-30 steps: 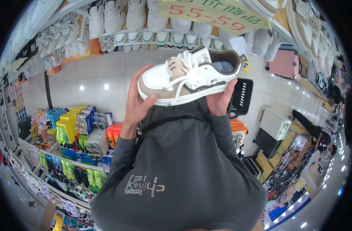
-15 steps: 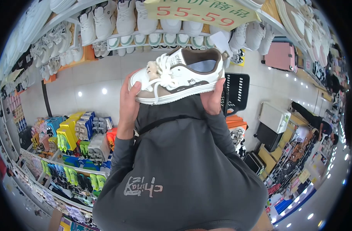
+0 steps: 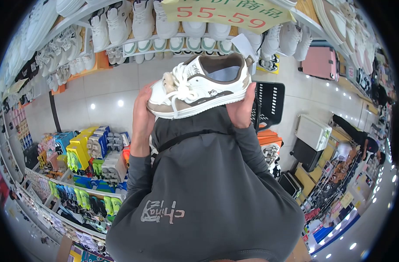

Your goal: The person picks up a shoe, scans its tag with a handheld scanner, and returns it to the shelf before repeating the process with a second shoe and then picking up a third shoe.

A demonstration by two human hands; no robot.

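Tiled floor (image 3: 110,83), shoe shelf (image 3: 182,36), pink suitcase (image 3: 319,62) beyond; left hand (image 3: 142,114) grips sneaker (image 3: 208,91) toe, right hand (image 3: 242,110) heel.

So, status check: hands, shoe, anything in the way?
Left hand on the toe end, right hand at the heel. Shoe held up, sole down. White tag by the heel, nothing seen blocking.

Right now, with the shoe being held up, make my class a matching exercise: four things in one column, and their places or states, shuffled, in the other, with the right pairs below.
Column one
1. White and brown lace-up shoe
2. Bare left hand
3. Bare right hand
4. Pale yellow sign

Column two
A. At the heel end
B. Shows "55-59" in red
C. Held between two hands
D. At the toe end

Right pairs: 1-C, 2-D, 3-A, 4-B
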